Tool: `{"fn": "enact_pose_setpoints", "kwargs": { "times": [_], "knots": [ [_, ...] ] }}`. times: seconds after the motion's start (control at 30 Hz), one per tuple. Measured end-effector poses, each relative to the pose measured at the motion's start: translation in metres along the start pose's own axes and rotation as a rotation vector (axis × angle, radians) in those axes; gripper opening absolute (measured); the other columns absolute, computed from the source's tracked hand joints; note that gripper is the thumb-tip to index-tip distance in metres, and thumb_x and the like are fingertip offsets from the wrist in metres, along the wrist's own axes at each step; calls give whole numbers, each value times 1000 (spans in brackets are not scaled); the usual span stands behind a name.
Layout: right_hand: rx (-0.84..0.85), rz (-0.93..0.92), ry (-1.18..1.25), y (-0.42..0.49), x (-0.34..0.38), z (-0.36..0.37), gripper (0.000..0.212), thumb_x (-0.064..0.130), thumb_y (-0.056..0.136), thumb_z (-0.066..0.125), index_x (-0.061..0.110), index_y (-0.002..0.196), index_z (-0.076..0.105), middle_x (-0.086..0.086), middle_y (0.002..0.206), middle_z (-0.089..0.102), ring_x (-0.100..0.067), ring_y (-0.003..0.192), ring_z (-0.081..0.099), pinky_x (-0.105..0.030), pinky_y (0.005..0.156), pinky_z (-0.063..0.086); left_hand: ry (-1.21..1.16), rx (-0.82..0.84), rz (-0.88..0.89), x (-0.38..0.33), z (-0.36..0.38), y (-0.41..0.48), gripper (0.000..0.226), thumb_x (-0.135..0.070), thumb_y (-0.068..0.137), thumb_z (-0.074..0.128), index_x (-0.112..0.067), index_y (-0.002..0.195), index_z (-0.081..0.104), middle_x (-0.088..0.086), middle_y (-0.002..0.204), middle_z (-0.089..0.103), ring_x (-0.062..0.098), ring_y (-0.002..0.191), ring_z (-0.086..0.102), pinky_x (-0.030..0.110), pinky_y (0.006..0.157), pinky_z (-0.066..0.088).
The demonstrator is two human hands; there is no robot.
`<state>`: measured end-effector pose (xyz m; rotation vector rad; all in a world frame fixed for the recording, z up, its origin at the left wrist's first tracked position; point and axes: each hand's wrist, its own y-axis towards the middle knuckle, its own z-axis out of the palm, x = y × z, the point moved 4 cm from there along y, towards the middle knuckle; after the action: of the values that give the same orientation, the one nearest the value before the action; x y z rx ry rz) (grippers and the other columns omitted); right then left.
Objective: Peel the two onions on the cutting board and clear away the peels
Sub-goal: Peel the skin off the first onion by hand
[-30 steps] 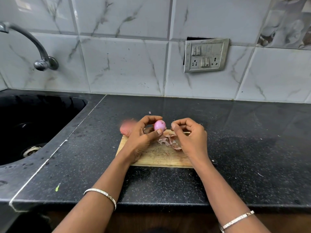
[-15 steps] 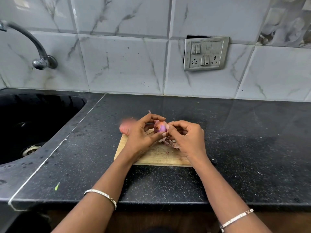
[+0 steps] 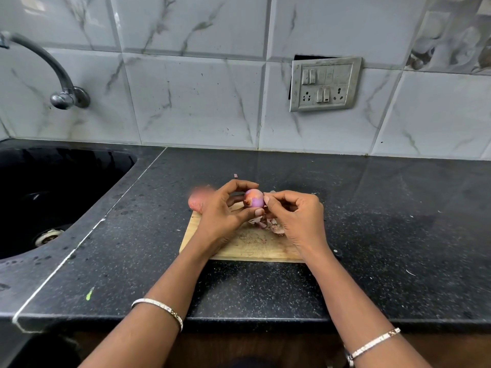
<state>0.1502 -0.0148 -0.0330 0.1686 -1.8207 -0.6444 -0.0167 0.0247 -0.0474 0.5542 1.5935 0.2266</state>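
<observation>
Left hand point(image 3: 220, 216) gripped small purple onion point(image 3: 254, 198), thumb below, fingers curled over top. Right hand point(image 3: 297, 216) fingers curled, thumb and forefinger pinching its right side.

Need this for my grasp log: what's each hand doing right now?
Left hand: holds the partly peeled onion.
Right hand: fingers curled at the onion; whether they pinch skin cannot be told.

You are bringing your right hand point(image 3: 297, 216) in onto the onion point(image 3: 254, 198): a second ago it was hanging apart, and now its fingertips are pinching at the onion's right side. Your left hand point(image 3: 223, 213) is turning the onion, showing a brownish patch of skin.
</observation>
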Motion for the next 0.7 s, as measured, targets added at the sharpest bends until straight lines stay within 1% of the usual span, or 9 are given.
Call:
{"fn": "enact_pose_setpoints", "kwargs": {
  "times": [0.1,0.23,0.3,0.4,0.5,0.6,0.67,0.7],
  "knots": [
    [-4,-3,5,0,1,-1,7,15,86,79,21,86,82,11,79,77,-11,74,75,-45,75,61,57,-14,39,-4,-2,-1,49,-9,73,90,-12,117,69,-1,111,75,12,107,69,19,91,53],
    [-9,0,11,1,1,-2,10,11,85,79,21,84,81,7,76,77,-16,71,75,-44,73,62,33,-16,21,-3,-2,-1,49,-8,72,90,-13,117,70,1,110,75,13,106,69,23,85,57],
    [-20,-3,8,2,0,-2,10,11,85,78,21,82,80,6,74,77,-17,69,75,-42,71,62,36,-9,18,-3,-2,0,49,-9,73,90,-14,118,71,0,111,75,13,108,69,25,90,57],
    [-32,-10,3,2,1,-3,13,10,85,78,22,81,79,7,72,76,-14,67,74,-34,69,61,35,-2,16,-2,-1,0,50,-10,73,90,-13,119,70,0,112,76,14,109,69,25,95,55],
    [-23,2,18,2,0,-2,10,11,86,77,20,85,81,6,74,77,-15,69,74,-35,70,61,17,-4,9,-2,-1,1,52,-9,75,88,-10,123,68,2,115,75,15,110,69,25,98,53],
    [1,9,39,1,-1,-1,5,20,86,80,22,90,81,6,77,78,-16,71,74,-37,72,61,8,-1,6,0,-1,1,53,-4,76,86,-8,125,67,4,117,74,16,112,69,27,101,53],
    [-3,-6,7,1,-1,-1,9,26,84,82,22,92,82,9,79,78,-13,72,74,-33,71,60,21,7,11,0,-1,1,52,-3,76,86,-9,124,67,2,117,75,14,112,69,25,99,53],
    [-12,-21,-20,1,-1,-1,10,26,84,83,21,93,82,10,80,78,-10,72,74,-30,70,59,30,10,15,0,-1,1,52,-2,76,86,-10,124,67,2,116,75,12,111,69,23,98,53]
  ]
}}
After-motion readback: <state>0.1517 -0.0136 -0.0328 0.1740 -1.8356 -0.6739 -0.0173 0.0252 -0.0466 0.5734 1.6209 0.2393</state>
